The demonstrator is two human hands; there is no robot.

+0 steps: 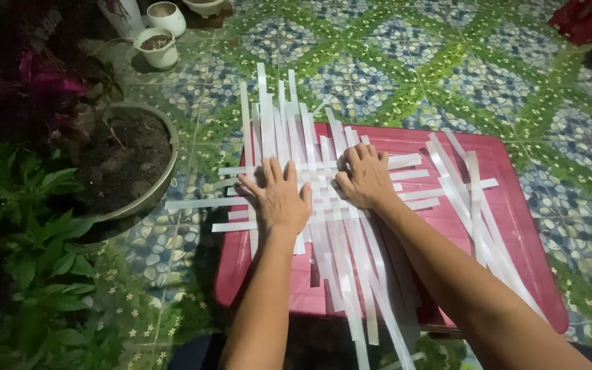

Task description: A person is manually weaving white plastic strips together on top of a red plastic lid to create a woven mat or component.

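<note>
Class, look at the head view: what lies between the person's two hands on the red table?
Between the left hand and right hand, the head view shows crossed white strips on the red table.

A home patio: patterned floor tiles (392,75), potted plants (29,205), a low red table (515,205).

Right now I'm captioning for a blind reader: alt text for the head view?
Two bare hands, left hand and right hand, press flat on interwoven white strips atop a red table. Loose strips lie right; potted plants stand left on patterned tiles.

loose strips (477,205) right, soil pot (128,161) left
</note>
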